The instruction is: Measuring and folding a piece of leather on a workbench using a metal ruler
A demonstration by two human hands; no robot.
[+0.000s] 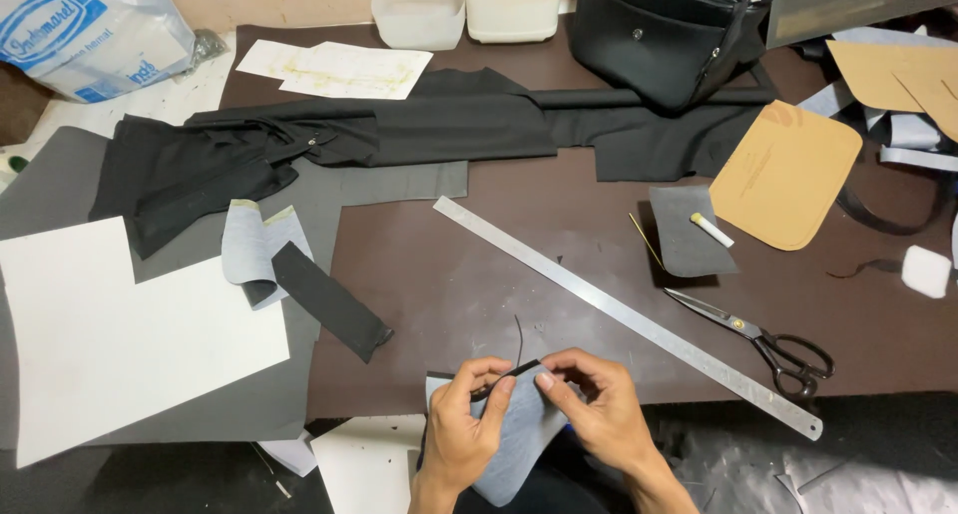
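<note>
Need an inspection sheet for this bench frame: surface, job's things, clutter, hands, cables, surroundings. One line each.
Surface: dark brown worktop, partly covered by a grey sheet and a white sheet.
Job's things: grey fabric piece with a thin black strip along its top edge, held in both hands.
Clutter: steel ruler, scissors, black fabric, tan pattern card, chalk stick.
Hands: left hand and right hand both pinch the strip and the fabric piece.
Cables: nothing seen.
Surroundings: black bag, white tubs, plastic sack at the far edge.
</note>
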